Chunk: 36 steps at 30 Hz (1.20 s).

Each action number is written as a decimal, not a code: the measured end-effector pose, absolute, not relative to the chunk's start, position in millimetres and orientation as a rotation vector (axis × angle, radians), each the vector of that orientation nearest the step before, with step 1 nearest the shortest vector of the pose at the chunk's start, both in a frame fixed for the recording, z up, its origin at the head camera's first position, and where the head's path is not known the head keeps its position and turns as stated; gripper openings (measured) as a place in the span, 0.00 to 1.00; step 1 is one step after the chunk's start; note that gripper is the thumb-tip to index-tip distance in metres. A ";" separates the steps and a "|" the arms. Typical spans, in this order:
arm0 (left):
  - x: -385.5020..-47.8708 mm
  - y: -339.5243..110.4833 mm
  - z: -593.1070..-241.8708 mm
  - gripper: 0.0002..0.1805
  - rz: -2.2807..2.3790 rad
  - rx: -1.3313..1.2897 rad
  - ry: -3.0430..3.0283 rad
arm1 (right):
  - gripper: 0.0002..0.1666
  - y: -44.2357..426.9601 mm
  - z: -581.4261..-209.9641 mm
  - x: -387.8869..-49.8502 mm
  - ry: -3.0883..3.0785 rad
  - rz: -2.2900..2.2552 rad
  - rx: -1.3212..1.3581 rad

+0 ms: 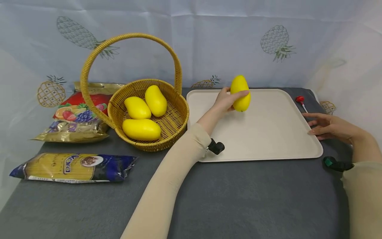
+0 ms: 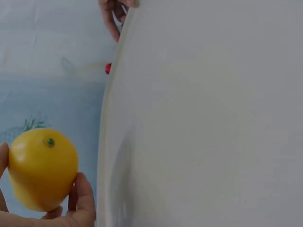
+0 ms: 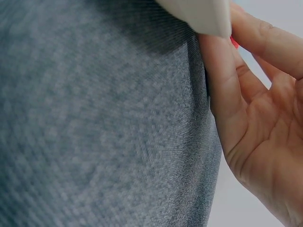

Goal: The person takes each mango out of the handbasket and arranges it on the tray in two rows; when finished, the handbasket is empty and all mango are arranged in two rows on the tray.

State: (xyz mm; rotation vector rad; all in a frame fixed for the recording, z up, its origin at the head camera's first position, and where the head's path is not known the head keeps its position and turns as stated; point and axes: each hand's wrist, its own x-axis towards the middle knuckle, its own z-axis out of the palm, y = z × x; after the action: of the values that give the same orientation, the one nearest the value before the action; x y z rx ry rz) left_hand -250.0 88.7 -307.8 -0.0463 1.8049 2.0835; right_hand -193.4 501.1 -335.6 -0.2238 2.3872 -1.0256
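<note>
My left hand [image 1: 224, 99] grips a yellow mango [image 1: 240, 93] and holds it upright above the back of a cream tray [image 1: 262, 132]. Thumb and fingers lie on opposite sides of the fruit; its small green stem mark shows on the mango [image 2: 43, 168] in the left wrist view. At the tray's right edge is my right hand [image 1: 335, 127], with the thumb against the rim and the fingers loosely bent beside it. The right wrist view shows this hand [image 3: 265, 123] at the tray corner [image 3: 208, 16]. Three more mangoes [image 1: 141, 129] lie in a wicker basket [image 1: 176, 131].
The basket's tall handle [image 1: 134, 35] arches up left of the tray. Candy bags [image 1: 80, 116] are stacked farther left, and a spaghetti pack [image 1: 71, 167] lies in front of them. Beyond the tray's right edge lies a red lollipop [image 1: 299, 99]. A pineapple-print curtain [image 1: 223, 43] hangs behind.
</note>
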 end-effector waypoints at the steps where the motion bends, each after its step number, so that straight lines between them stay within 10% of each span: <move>1: -250.8 91.7 -310.4 0.39 2.070 -0.076 1.845 | 0.42 501.0 -335.7 -193.3 2.389 -1.025 -0.210; 36: -251.5 117.3 -327.4 0.34 1.303 -0.389 2.751 | 0.42 500.7 -336.8 -192.7 2.382 -1.037 -0.195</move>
State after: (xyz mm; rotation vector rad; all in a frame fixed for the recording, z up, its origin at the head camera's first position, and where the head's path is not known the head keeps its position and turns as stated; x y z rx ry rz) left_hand -251.5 117.3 -327.4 -0.3886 2.7506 1.3025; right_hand -192.7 500.7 -336.8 -0.1948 2.3818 -1.0371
